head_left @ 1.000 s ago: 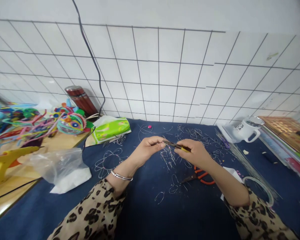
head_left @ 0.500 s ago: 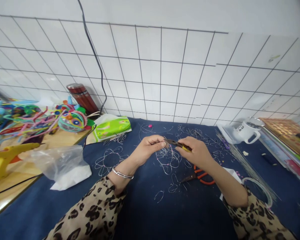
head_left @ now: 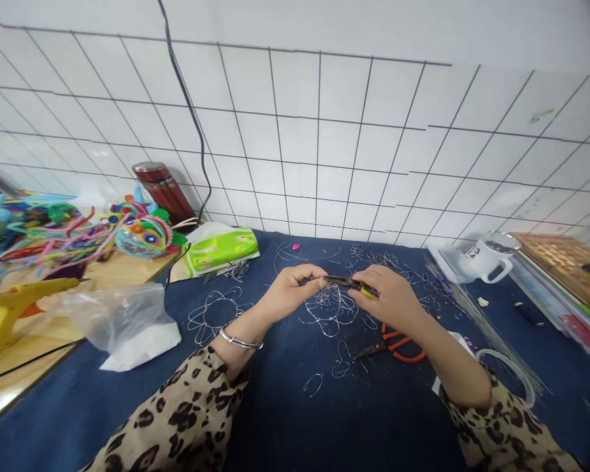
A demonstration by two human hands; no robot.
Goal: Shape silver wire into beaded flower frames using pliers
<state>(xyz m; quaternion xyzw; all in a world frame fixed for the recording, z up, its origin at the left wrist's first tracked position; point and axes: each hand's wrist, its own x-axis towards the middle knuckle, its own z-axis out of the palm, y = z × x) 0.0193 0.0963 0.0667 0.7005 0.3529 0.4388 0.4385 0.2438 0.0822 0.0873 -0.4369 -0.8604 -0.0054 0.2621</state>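
Observation:
My left hand (head_left: pixel 297 286), with a silver bangle on its wrist, is closed in a pinch around a thin wire (head_left: pixel 323 280), mostly hidden by the fingers. My right hand (head_left: pixel 386 292) grips pliers (head_left: pixel 341 281) with yellow handles; their dark jaws point left and meet my left fingertips. Just below the pliers is a flower-shaped wire frame (head_left: pixel 330 319) with small pink beads; whether it is joined to the pinched wire I cannot tell. A second wire flower (head_left: pixel 219 313) lies left of my left hand. Orange-handled scissors (head_left: pixel 403 344) rest below my right hand.
Loose bent wires (head_left: pixel 341 367) lie on the dark blue cloth (head_left: pixel 295 419). Left are a tissue pack (head_left: pixel 221 252), a plastic bag (head_left: pixel 122 321), a yellow glue gun (head_left: pixel 19 305) and a red flask (head_left: pixel 162 190). Right are straight wires (head_left: pixel 491 341) and a white mug (head_left: pixel 491 259).
The pliers have turned slightly at my left fingertips, their jaws now lying more level. Both hands stay in nearly the same place.

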